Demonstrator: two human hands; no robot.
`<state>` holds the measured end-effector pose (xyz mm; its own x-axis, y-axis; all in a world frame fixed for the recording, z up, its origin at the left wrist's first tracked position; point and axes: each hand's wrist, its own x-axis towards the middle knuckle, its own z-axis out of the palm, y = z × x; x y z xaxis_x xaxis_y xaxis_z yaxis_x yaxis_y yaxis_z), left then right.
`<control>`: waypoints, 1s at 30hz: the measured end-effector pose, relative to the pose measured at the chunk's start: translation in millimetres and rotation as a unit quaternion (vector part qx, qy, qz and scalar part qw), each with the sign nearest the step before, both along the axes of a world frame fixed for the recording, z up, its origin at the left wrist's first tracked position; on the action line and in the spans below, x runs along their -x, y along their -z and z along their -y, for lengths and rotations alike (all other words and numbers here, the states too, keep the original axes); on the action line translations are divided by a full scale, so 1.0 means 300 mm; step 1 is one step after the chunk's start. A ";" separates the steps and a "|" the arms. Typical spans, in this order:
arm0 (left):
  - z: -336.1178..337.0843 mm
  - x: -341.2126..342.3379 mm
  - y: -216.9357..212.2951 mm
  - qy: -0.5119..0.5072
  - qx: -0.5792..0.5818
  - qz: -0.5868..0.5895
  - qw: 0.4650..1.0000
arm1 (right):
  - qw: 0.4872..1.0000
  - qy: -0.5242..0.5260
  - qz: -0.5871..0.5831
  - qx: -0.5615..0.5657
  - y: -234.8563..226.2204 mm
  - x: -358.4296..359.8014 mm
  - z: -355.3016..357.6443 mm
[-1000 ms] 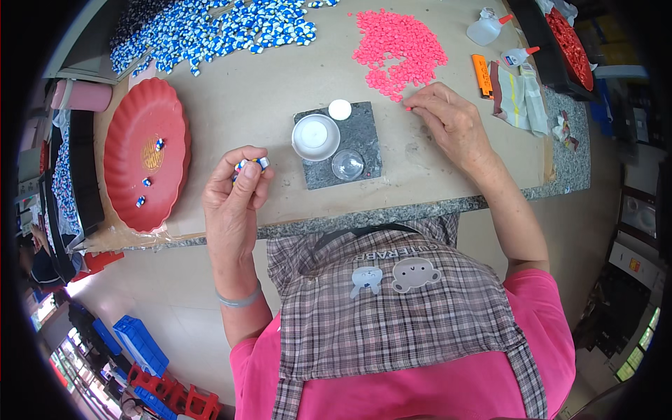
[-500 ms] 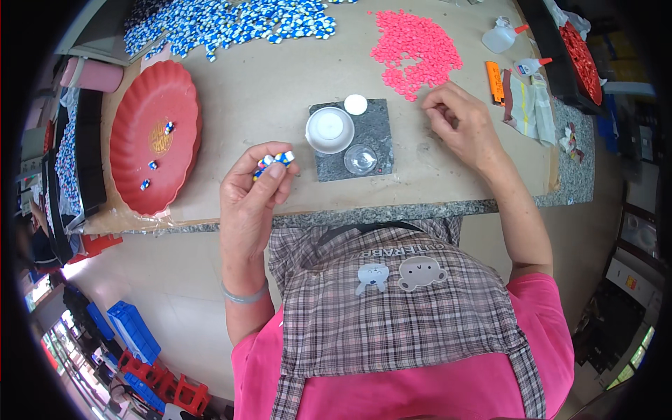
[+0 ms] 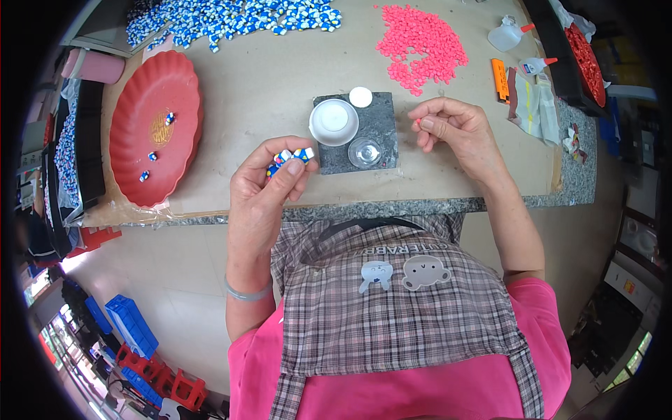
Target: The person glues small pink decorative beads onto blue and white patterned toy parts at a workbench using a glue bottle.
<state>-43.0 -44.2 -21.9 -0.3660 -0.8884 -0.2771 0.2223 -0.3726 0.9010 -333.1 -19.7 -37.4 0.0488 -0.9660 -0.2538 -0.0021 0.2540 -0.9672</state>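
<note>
My left hand (image 3: pixel 269 182) is closed around several small blue-and-white pieces (image 3: pixel 288 157), thumb on top, just left of a dark stone slab (image 3: pixel 389 126). To the slab's right, my right hand (image 3: pixel 455 134) pinches a tiny pink piece (image 3: pixel 418 122) between thumb and fingertips. The slab bears a white dish (image 3: pixel 334 122), a small white disc (image 3: pixel 360 96) and a clear round cup (image 3: pixel 365 152). Beyond my right hand spreads a heap of pink pieces (image 3: pixel 428 43). A red scalloped tray (image 3: pixel 133 87) on the left holds three small blue-and-white pieces.
Many blue-and-white pieces (image 3: pixel 252 17) lie along the table's far left. At far right are two red-tipped bottles (image 3: pixel 505 36), an orange box (image 3: pixel 499 80), a crumpled wrapper (image 3: pixel 533 105) and a black bin of red pieces (image 3: pixel 582 66). A granite edge (image 3: pixel 336 213) runs along the front.
My right hand has drawn back from the pink heap toward the slab, now with a pink piece at its fingertips. My left hand has moved slightly right and up, closer to the slab.
</note>
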 end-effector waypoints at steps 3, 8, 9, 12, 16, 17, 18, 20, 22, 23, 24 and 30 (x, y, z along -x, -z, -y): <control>0.000 0.004 -0.007 0.010 0.003 0.002 1.000 | 1.000 0.014 0.008 0.001 -0.006 -0.016 -0.013; 0.004 0.031 -0.020 0.017 0.006 -0.010 1.000 | 0.999 0.010 0.031 0.012 -0.013 -0.012 -0.014; 0.002 0.034 -0.022 0.024 0.008 -0.011 1.000 | 0.999 0.012 0.037 0.013 -0.011 -0.010 -0.015; 0.000 0.040 -0.028 0.030 0.004 -0.011 0.999 | 0.998 0.033 0.046 0.022 -0.018 -0.021 -0.015; 0.000 0.036 -0.037 0.028 0.002 0.000 1.000 | 0.998 0.021 0.060 0.024 -0.005 -0.007 -0.015; 0.000 0.035 -0.036 0.028 0.003 0.001 1.000 | 0.997 0.016 0.071 0.023 -0.003 -0.005 -0.015; -0.001 0.034 -0.035 0.027 0.003 0.002 1.000 | 0.996 0.010 0.083 0.021 -0.001 -0.004 -0.015; -0.001 0.035 -0.036 0.026 0.002 0.003 1.000 | 0.996 0.011 0.080 0.020 -0.013 -0.010 -0.015; 0.001 0.036 -0.035 0.027 0.001 0.003 1.000 | 0.997 0.014 0.077 0.020 -0.018 -0.014 -0.013; 0.002 0.037 -0.036 0.027 0.001 0.001 1.000 | 0.997 0.013 0.076 0.025 -0.018 -0.014 -0.012; 0.002 0.038 -0.036 0.027 0.001 0.000 1.000 | 0.997 0.012 0.075 0.029 -0.019 -0.015 -0.012; 0.001 0.047 -0.040 0.028 -0.002 0.005 1.000 | 0.997 0.037 0.029 0.054 -0.020 -0.008 -0.018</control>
<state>-57.2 -44.6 -9.8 -0.4127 -0.8655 -0.2841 0.1912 -0.3872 0.9019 -330.6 -14.2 -31.4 -0.0125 -0.9891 -0.1465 0.0705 0.1453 -0.9869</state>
